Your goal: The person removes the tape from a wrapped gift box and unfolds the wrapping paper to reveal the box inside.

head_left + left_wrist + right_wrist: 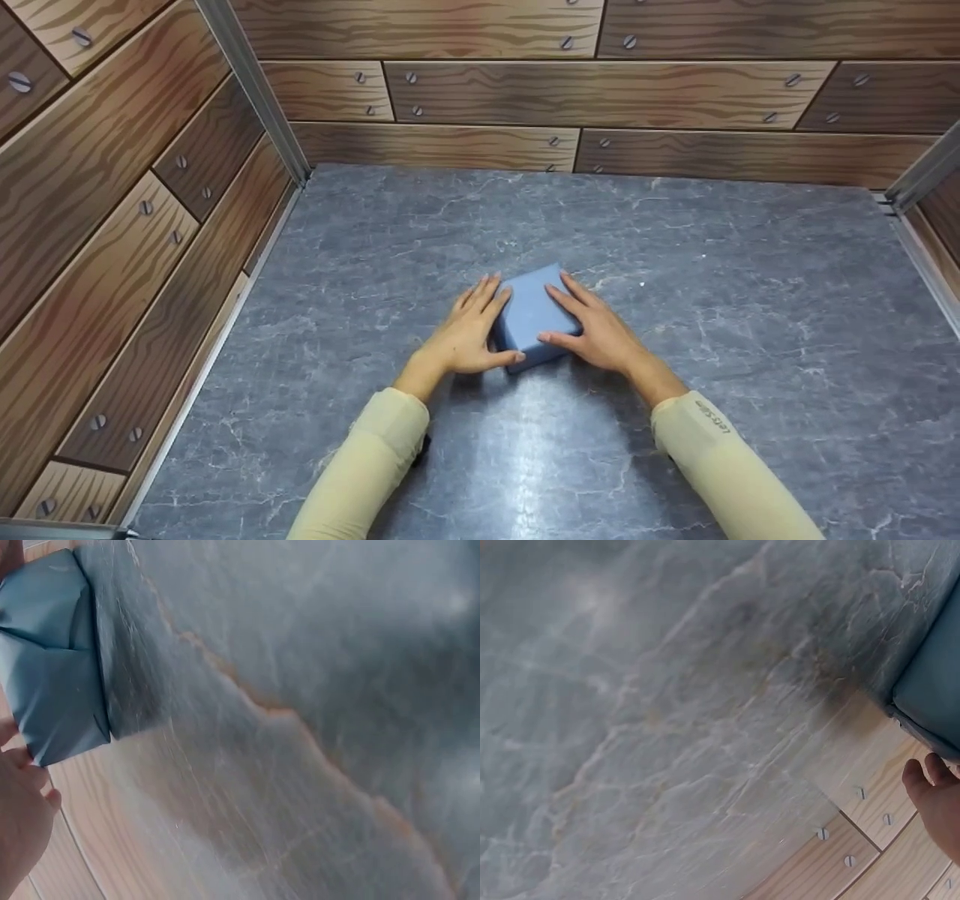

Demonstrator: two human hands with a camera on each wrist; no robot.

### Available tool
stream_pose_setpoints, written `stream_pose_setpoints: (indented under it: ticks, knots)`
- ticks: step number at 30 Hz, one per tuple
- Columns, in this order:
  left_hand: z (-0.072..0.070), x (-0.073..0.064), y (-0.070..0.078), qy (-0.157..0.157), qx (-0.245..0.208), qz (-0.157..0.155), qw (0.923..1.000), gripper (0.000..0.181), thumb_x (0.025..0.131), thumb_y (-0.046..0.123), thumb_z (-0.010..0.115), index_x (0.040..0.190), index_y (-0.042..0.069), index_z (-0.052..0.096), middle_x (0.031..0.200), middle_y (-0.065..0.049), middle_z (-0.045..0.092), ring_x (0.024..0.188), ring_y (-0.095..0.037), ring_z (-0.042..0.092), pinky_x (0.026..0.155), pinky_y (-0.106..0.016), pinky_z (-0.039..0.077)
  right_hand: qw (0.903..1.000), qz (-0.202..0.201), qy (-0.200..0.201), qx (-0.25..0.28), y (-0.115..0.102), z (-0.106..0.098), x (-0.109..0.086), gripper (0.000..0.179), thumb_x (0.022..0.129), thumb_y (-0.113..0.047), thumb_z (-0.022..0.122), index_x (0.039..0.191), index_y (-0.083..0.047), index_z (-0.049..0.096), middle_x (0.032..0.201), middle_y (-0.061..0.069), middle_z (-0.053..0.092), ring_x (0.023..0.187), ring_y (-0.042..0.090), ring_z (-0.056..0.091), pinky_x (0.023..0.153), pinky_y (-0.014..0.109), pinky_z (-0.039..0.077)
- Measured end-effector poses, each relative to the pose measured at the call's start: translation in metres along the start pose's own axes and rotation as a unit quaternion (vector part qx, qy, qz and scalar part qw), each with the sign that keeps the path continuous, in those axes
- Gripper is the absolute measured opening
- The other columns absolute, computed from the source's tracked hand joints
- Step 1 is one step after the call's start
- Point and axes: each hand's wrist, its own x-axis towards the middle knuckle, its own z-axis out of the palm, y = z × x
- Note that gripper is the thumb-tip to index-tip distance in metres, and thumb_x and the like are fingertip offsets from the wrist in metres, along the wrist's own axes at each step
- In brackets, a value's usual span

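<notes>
A blue, paper-wrapped box [531, 307] sits at an angle on the grey marbled surface in the head view. My left hand [466, 334] lies along its left side, fingers nearly straight and thumb stretched across the near edge. Against the right side rests my right hand [604, 330], with fingers extended over the far right edge and the thumb on the near top edge. Folded wrapping creases show on the box [60, 675] in the left wrist view. In the right wrist view, a corner of the box [937, 682] appears above my fingertips [915, 772].
The marbled surface [420, 232] is bounded by a wood-patterned back wall [480, 94] and a left wall [112, 247]. Metal strips [259, 94] line the corners. Small white specks [642, 284] lie right of the box.
</notes>
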Motion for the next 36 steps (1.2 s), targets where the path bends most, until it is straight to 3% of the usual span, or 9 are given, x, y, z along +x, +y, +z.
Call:
stream_pose_setpoints:
  ticks: [6, 10, 15, 22, 29, 36]
  knots:
    - [0.003, -0.005, 0.011, -0.005, 0.006, -0.027, 0.9996, 0.101, 0.086, 0.071, 0.049, 0.157, 0.01, 0.007, 0.164, -0.012, -0.009, 0.152, -0.025, -0.008, 0.125, -0.049, 0.006, 1.0, 0.005, -0.004, 0.003, 0.001, 0.001, -0.007, 0.083, 0.085, -0.061, 0.06, 0.154, -0.026, 0.027, 0.164, 0.004, 0.011, 0.145, 0.039, 0.027, 0.112, 0.06, 0.033]
    - [0.004, -0.006, 0.015, -0.005, 0.002, -0.031, 0.9995, 0.102, 0.087, 0.069, 0.05, 0.156, 0.009, 0.006, 0.164, -0.014, -0.008, 0.152, -0.025, -0.007, 0.125, -0.045, 0.006, 0.9996, 0.024, 0.007, -0.016, -0.003, 0.005, -0.016, 0.082, 0.088, -0.065, 0.053, 0.154, -0.026, 0.025, 0.165, 0.006, 0.009, 0.144, 0.04, 0.028, 0.111, 0.06, 0.034]
    - [0.003, -0.008, 0.011, -0.016, -0.023, -0.025, 0.9993, 0.1, 0.088, 0.065, 0.051, 0.156, 0.01, 0.003, 0.164, -0.012, -0.008, 0.153, -0.025, -0.001, 0.125, -0.043, 0.011, 0.9973, 0.037, 0.035, -0.053, -0.012, 0.013, -0.029, 0.077, 0.091, -0.064, 0.049, 0.154, -0.024, 0.027, 0.163, 0.012, 0.014, 0.14, 0.043, 0.034, 0.109, 0.061, 0.036]
    - [0.002, -0.01, 0.009, -0.035, -0.072, -0.016, 0.9967, 0.097, 0.09, 0.061, 0.055, 0.157, 0.014, 0.002, 0.165, -0.005, -0.005, 0.151, -0.028, 0.014, 0.122, -0.043, 0.022, 0.994, 0.019, 0.053, -0.094, -0.015, 0.007, -0.044, 0.072, 0.09, -0.057, 0.058, 0.15, -0.02, 0.039, 0.157, 0.02, 0.029, 0.136, 0.044, 0.04, 0.106, 0.061, 0.039]
    - [0.003, -0.01, 0.014, -0.042, -0.093, 0.007, 0.9948, 0.094, 0.09, 0.059, 0.056, 0.157, 0.015, 0.008, 0.165, -0.005, 0.004, 0.149, -0.026, 0.02, 0.12, -0.042, 0.028, 0.9971, 0.011, 0.04, -0.064, -0.005, -0.005, -0.052, 0.072, 0.086, -0.056, 0.064, 0.145, -0.02, 0.046, 0.149, 0.017, 0.036, 0.126, 0.038, 0.051, 0.096, 0.056, 0.048]
    - [0.008, -0.01, 0.017, -0.037, -0.094, 0.013, 0.9948, 0.094, 0.089, 0.061, 0.056, 0.157, 0.015, 0.009, 0.164, -0.004, 0.003, 0.149, -0.026, 0.022, 0.119, -0.042, 0.03, 0.9987, 0.011, 0.023, -0.043, 0.007, -0.006, -0.054, 0.079, 0.085, -0.064, 0.059, 0.15, -0.026, 0.037, 0.16, 0.014, 0.021, 0.137, 0.041, 0.041, 0.102, 0.059, 0.043]
